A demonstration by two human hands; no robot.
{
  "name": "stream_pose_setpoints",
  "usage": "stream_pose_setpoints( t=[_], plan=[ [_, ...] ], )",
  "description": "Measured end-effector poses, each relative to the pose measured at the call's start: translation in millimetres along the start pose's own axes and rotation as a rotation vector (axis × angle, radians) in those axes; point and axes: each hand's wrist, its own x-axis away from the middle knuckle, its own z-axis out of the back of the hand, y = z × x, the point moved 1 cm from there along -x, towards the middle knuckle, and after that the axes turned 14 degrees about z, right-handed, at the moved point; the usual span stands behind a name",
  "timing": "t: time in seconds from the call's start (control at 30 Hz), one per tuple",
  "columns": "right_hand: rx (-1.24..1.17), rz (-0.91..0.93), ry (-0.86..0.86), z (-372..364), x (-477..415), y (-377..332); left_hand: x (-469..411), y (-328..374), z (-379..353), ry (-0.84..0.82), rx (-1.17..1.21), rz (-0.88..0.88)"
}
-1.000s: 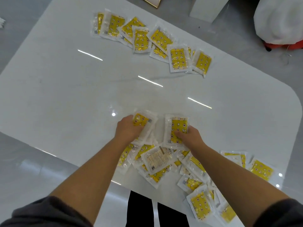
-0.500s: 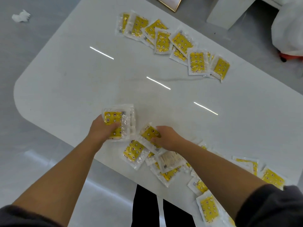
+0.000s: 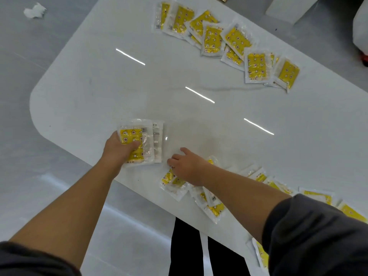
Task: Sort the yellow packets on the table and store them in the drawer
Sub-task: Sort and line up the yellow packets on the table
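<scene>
My left hand [image 3: 117, 150] grips a small stack of yellow packets [image 3: 142, 143] at the near left of the white table [image 3: 119, 92], thumb on the top packet. My right hand [image 3: 188, 166] lies flat on a loose yellow packet [image 3: 169, 177] at the left end of a scattered near pile [image 3: 215, 208] along the table's front edge. Its fingers are spread and point toward the stack. A second spread of yellow packets [image 3: 229, 40] lies at the far side of the table. No drawer is in view.
The table's rounded near-left corner [image 3: 37, 116] and front edge run close to my hands. A crumpled white paper [image 3: 34, 10] lies on the grey floor at far left. A white block [image 3: 286, 10] and a white bag [image 3: 361, 26] stand beyond the table at upper right.
My left hand carried its stack of packets to the left. My right hand let go of its earlier packet and moved left onto a packet at the near pile's end.
</scene>
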Motion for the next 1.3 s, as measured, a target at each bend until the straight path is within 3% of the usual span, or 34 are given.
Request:
stream_pose_setpoints(
  t=[0.23, 0.33, 0.4, 0.5, 0.6, 0.7, 0.77, 0.87, 1.07, 1.3],
  plan=[
    [0.003, -0.036, 0.057, -5, 1, 0, -3, -3, -2, -0.163, 0.171, 0.097],
    [-0.161, -0.12, 0.162, -11, 3, 8, -4, -3, -4, -0.211, 0.216, 0.126],
    [-0.49, -0.283, 0.311, -6, 12, 15, -4, -1, -6, -0.242, 0.248, 0.141],
    [-1.353, -0.476, 0.603, 7, 37, 26, 0, 1, -10, -0.355, 0.337, 0.153],
    [-2.131, -0.403, 0.761, 9, 54, 32, 10, 4, -16, -0.598, 0.391, 0.178],
    [-2.473, -0.312, 0.852, 8, 54, 34, 23, 7, -32, -0.864, 0.392, 0.196],
    [-2.537, -0.311, 0.925, 9, 53, 35, 27, 6, -42, -0.912, 0.417, 0.204],
    [-2.411, -0.467, 1.02, 2, 59, 40, 23, 6, -46, -0.85, 0.372, 0.205],
    [-2.27, -0.803, 1.297, -24, 99, 58, 10, 0, -37, -0.608, 0.401, 0.196],
    [-2.218, -1.034, 1.401, -60, 166, 83, 24, 24, -100, -0.487, 0.353, 0.216]
  ],
)
